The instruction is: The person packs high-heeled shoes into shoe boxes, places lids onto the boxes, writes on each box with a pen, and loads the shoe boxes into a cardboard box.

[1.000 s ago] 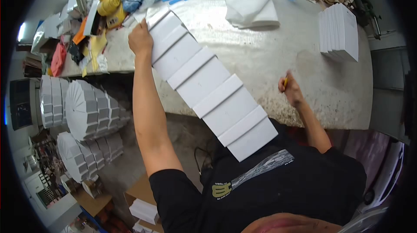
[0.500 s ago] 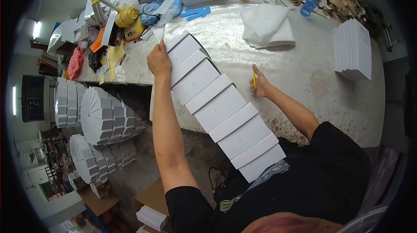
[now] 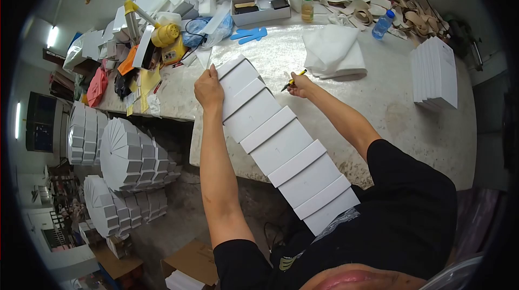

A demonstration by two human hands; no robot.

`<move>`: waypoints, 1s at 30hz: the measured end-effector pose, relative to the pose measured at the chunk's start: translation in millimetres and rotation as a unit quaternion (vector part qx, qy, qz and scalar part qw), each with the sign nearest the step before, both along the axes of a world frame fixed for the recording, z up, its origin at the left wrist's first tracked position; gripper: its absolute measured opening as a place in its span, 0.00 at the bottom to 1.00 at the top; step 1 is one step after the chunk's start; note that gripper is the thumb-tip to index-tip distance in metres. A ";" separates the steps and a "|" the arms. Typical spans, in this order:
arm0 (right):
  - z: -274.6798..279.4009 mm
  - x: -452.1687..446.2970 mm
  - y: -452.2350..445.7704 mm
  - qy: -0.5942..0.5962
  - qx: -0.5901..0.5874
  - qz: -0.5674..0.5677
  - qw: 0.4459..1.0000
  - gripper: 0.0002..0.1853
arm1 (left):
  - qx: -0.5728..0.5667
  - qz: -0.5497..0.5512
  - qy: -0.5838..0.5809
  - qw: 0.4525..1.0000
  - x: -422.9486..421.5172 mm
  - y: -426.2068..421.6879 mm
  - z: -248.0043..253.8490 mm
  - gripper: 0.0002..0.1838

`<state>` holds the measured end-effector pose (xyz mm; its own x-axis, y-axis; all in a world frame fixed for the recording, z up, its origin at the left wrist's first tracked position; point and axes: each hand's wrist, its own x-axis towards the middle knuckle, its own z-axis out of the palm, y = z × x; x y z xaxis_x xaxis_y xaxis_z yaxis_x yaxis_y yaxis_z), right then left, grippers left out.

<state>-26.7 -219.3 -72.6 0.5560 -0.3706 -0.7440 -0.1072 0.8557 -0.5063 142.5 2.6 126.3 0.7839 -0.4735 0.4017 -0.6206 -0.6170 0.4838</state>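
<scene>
A row of overlapping white boxes [image 3: 292, 149] slants from the table edge down to my body, its near end against my shirt. My left hand [image 3: 210, 89] grips the far left edge of this row, thumb up along the side. Faint small marks show on some of the box faces. In my right hand [image 3: 299, 85] is a yellow and black pencil [image 3: 292, 81], its dark tip pointing down and left towards the boxes. That hand is just right of the row, over the table, apart from the boxes.
On the table [image 3: 259, 57] lie a folded white sheet [image 3: 335, 54] and a blue glove [image 3: 248, 35]. A stack of white boxes [image 3: 434, 73] stands at the right. A yellow lamp [image 3: 165, 34], a jar [image 3: 307, 8] and a bottle [image 3: 383, 25] are behind. Box stacks [image 3: 127, 155] fill the lower left.
My right hand has moved left and up, closer to the boxes, and the pencil has turned from upright to slanting. The view has shifted slightly; my left hand keeps its hold.
</scene>
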 end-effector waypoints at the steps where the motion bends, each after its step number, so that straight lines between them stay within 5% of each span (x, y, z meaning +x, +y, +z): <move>1: -6.3 0.9 -1.5 0.004 0.008 0.006 1.000 0.19 | -0.002 0.000 -0.010 1.000 0.1 1.3 -0.6 0.27; 4: 33.5 53.9 -40.0 -0.071 -0.037 -0.133 0.988 0.17 | 0.001 -0.007 -0.029 1.000 0.5 0.8 -1.3 0.27; 6: 82.4 81.2 -102.7 -0.203 -0.064 -0.009 0.977 0.31 | 0.002 -0.007 -0.018 1.000 0.2 0.0 -2.3 0.26; 8: 165.9 90.4 -109.2 -0.057 -0.071 -0.063 0.994 0.40 | 0.007 -0.008 -0.016 1.000 -1.2 -0.6 -1.0 0.26; 11: 175.6 58.4 -92.8 -0.129 -0.292 0.046 0.946 0.40 | -0.010 -0.016 -0.026 0.999 1.3 -2.9 -1.0 0.26; 13: 175.4 -13.7 -41.7 -0.148 -0.359 0.088 0.917 0.29 | -0.017 -0.012 -0.037 0.999 2.7 -0.9 -4.1 0.25; 15: 137.4 -113.0 4.0 -0.061 -0.389 0.125 0.911 0.25 | -0.018 -0.010 -0.048 0.999 7.7 0.3 -9.8 0.25; 19: 90.4 -329.4 126.0 0.081 -0.142 0.103 0.981 0.43 | 0.006 0.006 0.004 1.000 10.7 0.5 -5.3 0.28; 21: 121.1 -375.4 191.3 -0.005 0.066 0.078 0.995 0.46 | 0.072 -0.035 0.085 0.993 22.0 6.6 9.3 0.29; 22: 139.8 -380.8 210.6 -0.041 0.065 0.040 0.996 0.47 | 0.113 -0.066 0.183 0.974 36.8 9.5 20.5 0.34; 24: 147.1 -380.5 225.9 -0.084 0.064 0.014 0.994 0.50 | -0.064 -0.079 0.491 0.865 67.9 15.4 17.7 0.40; 25: 142.1 -382.8 228.3 -0.083 0.074 0.040 0.993 0.51 | -0.049 -0.142 0.619 0.771 120.2 11.9 -28.5 0.31; 30: 128.9 -346.8 205.1 -0.047 0.053 0.177 0.982 0.51 | -0.206 -0.160 0.721 0.642 190.8 -91.9 -209.7 0.14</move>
<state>-373.5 -14.1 56.3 0.7037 -0.0657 -0.7075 -0.3641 0.8217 -0.4385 333.2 -89.3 -83.4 0.3702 -0.7890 -0.4904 0.5927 -0.2058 0.7787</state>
